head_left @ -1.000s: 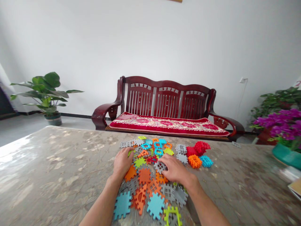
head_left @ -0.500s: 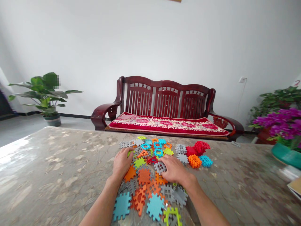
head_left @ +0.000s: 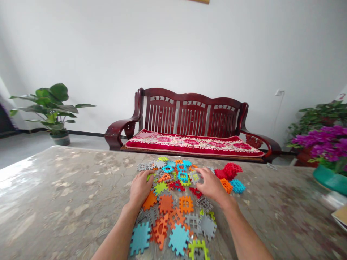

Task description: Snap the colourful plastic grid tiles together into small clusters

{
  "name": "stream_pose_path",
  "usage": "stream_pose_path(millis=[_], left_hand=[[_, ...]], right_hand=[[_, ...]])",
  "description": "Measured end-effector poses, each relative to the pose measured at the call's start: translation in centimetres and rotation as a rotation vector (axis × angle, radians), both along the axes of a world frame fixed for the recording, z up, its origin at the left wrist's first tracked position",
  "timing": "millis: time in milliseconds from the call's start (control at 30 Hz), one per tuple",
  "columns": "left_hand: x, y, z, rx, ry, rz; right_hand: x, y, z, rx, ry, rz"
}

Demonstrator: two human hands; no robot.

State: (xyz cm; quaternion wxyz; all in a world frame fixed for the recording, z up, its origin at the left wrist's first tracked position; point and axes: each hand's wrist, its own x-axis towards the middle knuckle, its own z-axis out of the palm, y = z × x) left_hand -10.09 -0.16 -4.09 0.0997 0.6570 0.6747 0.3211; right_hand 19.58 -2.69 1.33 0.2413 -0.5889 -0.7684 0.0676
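A heap of flat interlocking plastic tiles (head_left: 173, 202) in orange, blue, grey, green and red lies on the marbled table (head_left: 67, 195). My left hand (head_left: 141, 187) rests palm down on the left side of the heap, fingers curled over an orange tile (head_left: 149, 200) and a green one. My right hand (head_left: 211, 186) is farther back on the right, fingers bent around a grey tile (head_left: 194, 177). Just beyond it stands a small built cluster of red tiles (head_left: 229, 170), with an orange tile (head_left: 225, 185) and a blue tile (head_left: 238, 186) beside it.
A dark wooden bench (head_left: 189, 124) with a red cushion stands behind the table. A potted plant (head_left: 51, 108) is on the floor at left. Purple flowers in a green pot (head_left: 329, 162) and papers sit at the table's right edge.
My right hand has moved away from me and to the right, from the middle of the heap towards the red cluster, carrying a grey tile. The left hand has stayed in place.
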Motion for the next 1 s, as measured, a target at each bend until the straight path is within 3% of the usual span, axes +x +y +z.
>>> stream_pose_path(millis=[200, 467, 1000], left_hand=[[0.0, -0.1, 0.1, -0.009, 0.009, 0.001], [-0.2, 0.2, -0.3, 0.005, 0.028, -0.007], [-0.3, 0.4, -0.7, 0.01, -0.009, -0.018]], right_hand=[[3.8, 1.5, -0.1, 0.128, 0.056, -0.203], [6.7, 2.7, -1.8, 0.2, 0.035, -0.32], [6.7, 3.3, -2.2, 0.084, -0.002, -0.439]])
